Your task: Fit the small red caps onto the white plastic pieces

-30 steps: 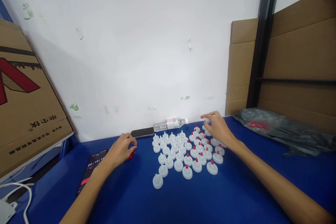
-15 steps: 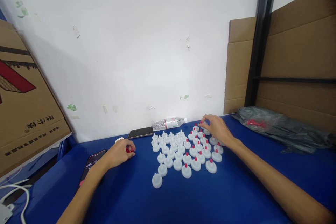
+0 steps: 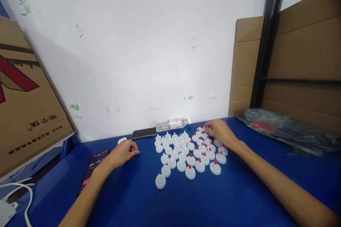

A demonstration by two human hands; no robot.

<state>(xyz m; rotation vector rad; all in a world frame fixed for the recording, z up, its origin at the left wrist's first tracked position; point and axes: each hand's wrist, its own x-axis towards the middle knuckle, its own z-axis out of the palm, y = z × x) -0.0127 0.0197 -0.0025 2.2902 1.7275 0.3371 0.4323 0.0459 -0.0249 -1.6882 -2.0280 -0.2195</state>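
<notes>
On the left of the blue table, my left hand (image 3: 124,152) is curled closed over small red tip caps (image 3: 131,151), partly hidden by its fingers. At the back right of a cluster of white nozzle caps (image 3: 181,165), my right hand (image 3: 220,132) pinches one white nozzle cap (image 3: 205,128); a bit of red shows under its fingers. Nozzle caps on the cluster's right side carry red tips (image 3: 215,162). Those on the left have bare white spouts, and one bare cap (image 3: 160,181) sits nearest the front. Some caps are covered by my right hand.
A clear bottle (image 3: 173,124) lies along the wall beside a dark phone (image 3: 144,133). Another phone (image 3: 92,166) showing a timer lies by my left forearm. A grey plastic bag (image 3: 287,133) with red pieces rests at right. Cardboard (image 3: 32,103) and white cables (image 3: 26,198) are at left.
My right hand has lowered slightly, its fingertips now down at a cap in the back row. My left fingers have shifted over the red caps. The whole view has moved a little.
</notes>
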